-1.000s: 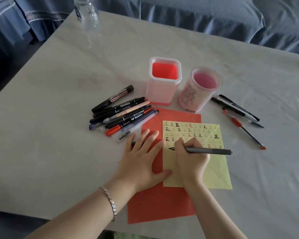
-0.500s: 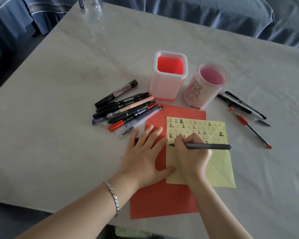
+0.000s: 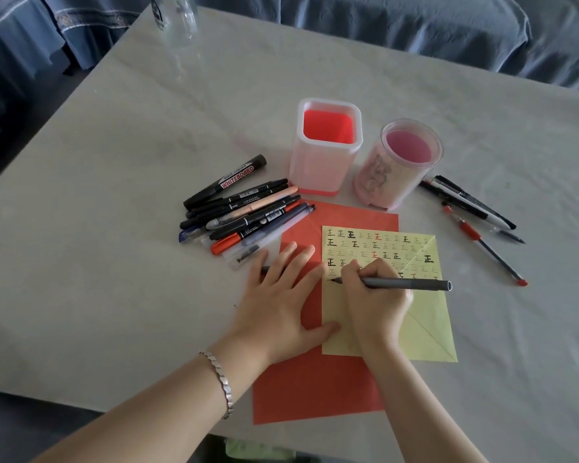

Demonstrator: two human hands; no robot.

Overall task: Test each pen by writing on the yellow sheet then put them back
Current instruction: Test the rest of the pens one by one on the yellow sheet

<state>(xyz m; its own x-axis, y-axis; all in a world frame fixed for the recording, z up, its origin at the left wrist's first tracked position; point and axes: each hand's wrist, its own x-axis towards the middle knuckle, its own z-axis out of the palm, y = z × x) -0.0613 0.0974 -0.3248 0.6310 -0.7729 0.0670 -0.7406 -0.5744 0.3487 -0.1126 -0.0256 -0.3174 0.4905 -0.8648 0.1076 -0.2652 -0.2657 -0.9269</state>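
The yellow sheet [image 3: 425, 319], covered in rows of small written marks, lies on a red sheet [image 3: 315, 389]. My right hand [image 3: 375, 302] grips a grey pen [image 3: 411, 284] with its tip touching the yellow sheet's left side. My left hand [image 3: 281, 305] lies flat, fingers spread, across the red sheet and the yellow sheet's left edge; a dark pen end pokes out from under its fingers. A pile of several pens and markers [image 3: 241, 215] lies to the left. Three more pens [image 3: 472, 212] lie to the right. Both pen holders, a square red one [image 3: 325, 148] and a round pink one [image 3: 398, 165], stand with no pens in them.
A clear bottle [image 3: 174, 18] stands at the table's far left corner. Blue fabric seating [image 3: 415, 21] runs behind the pale table [image 3: 114, 262]. The table's near edge is just below my forearms.
The view shifted slightly. My right hand moved the pen tip a little along the yellow sheet's left side while my left hand stayed pressed flat.
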